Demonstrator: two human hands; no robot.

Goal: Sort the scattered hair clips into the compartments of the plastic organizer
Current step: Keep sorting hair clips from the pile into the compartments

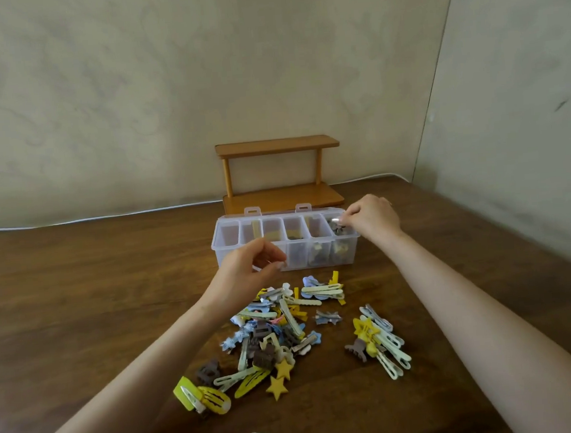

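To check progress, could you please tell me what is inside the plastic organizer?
Clips lie in the three right compartments of the organizer; the right hand holds another clip over the last. The left hand hides part of its front.

Entry: one person's two arms, head view.

- Left hand (247, 270): bare; short nails with a pale sheen at the fingertips.
- Left forearm (146, 374): bare along its whole visible length, slender, smooth, with a faint crease at the wrist.
- Right hand (373, 219): bare; knuckles lightly marked; a thin ring (391, 203) on one finger (small and blurred, so its make cannot be told).
- Right forearm (472, 304): bare to the picture's edge, smooth, widening toward the elbow.
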